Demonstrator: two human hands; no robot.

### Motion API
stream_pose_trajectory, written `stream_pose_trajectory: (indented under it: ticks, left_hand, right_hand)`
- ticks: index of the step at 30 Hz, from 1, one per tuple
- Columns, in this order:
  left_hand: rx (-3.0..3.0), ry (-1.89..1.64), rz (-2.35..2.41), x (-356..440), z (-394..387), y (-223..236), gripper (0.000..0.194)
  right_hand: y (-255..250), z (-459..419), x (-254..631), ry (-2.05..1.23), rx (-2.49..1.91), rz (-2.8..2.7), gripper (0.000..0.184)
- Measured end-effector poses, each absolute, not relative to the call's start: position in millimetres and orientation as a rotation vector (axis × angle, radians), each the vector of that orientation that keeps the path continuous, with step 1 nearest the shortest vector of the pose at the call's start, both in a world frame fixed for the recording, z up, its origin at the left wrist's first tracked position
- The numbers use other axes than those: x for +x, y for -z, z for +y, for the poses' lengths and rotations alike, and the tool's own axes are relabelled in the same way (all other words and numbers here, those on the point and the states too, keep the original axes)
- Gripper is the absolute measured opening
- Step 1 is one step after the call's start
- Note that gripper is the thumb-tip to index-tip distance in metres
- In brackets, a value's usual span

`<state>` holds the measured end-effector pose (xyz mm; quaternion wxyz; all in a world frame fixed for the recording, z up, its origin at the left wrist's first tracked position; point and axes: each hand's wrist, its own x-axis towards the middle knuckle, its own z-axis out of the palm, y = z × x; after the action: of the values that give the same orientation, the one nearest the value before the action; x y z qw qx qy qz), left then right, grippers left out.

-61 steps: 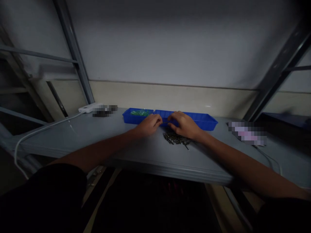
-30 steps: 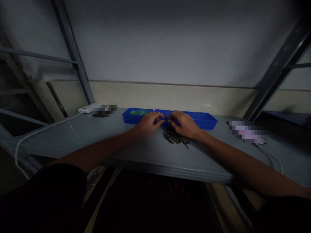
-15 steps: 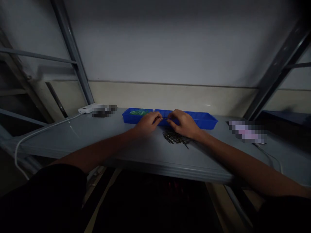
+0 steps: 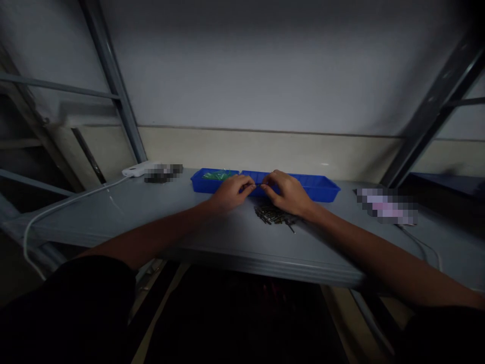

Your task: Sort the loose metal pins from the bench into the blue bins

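Note:
A thin dark rod-like piece (image 4: 258, 185) spans the small gap between my two hands, its kind too small to make out. My left hand (image 4: 234, 192) pinches one end with thumb and forefinger. At the other end, the thumb and fingers of my right hand (image 4: 285, 191) are closed on it as well. Both hands are just in front of the long blue tray (image 4: 320, 192). Below my right hand, a pile of slim metal pins (image 4: 273, 214) lies on the grey shelf (image 4: 227, 237). Green plastic (image 4: 216, 175) sits in the tray's left section.
A white device (image 4: 138, 169) with a cable stands at the back left, beside a blurred-out dark item (image 4: 162, 174). To the right lies a blurred pinkish-white object (image 4: 384, 206) with a cable. Metal posts (image 4: 121, 111) frame the shelf against the wall.
My left hand has shifted very slightly right, narrowing the gap between the fingertips. The pile and tray stay where they were.

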<state>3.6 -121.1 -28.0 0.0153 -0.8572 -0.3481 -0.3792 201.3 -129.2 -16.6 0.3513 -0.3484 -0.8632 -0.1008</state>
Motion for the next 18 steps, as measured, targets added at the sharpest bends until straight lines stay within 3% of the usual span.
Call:
stream_pose_trajectory:
  ticks: [6,13,18]
  left_hand:
    - [-2.699,1.190,-1.110,4.3,-123.5,27.1,0.025]
    - [-2.736,1.286,-1.140,5.0,-123.1,28.8,0.015]
    - [-2.727,1.231,-1.113,4.0,-123.1,27.5,0.019]
  right_hand:
    - [14.7,-132.2,201.6,0.256,-0.826,-2.248,0.014]
    - [11.6,-133.8,200.7,0.281,-0.877,-2.229,0.021]
    - [13.2,-133.8,201.2,0.265,-0.850,-2.217,0.018]
